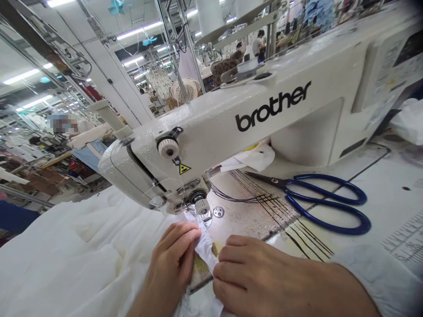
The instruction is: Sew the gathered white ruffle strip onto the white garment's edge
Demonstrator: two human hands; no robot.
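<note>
My left hand (173, 259) lies on the white fabric (79, 255), fingers pressed together and pinching its edge just before the presser foot (204, 212) of the white Brother sewing machine (231, 119). My right hand (254, 277) is curled, its fingers holding the same strip of fabric from the right side. The strip runs between both hands up to the needle area. A round screw (218, 211) sits on the needle plate beside the foot.
Blue-handled scissors (317, 198) lie on the machine bed to the right, by dark guide lines (264, 198). A printed ruler (405, 240) marks the table's right edge. Another person (79, 132) works at the far left; more workstations stand behind.
</note>
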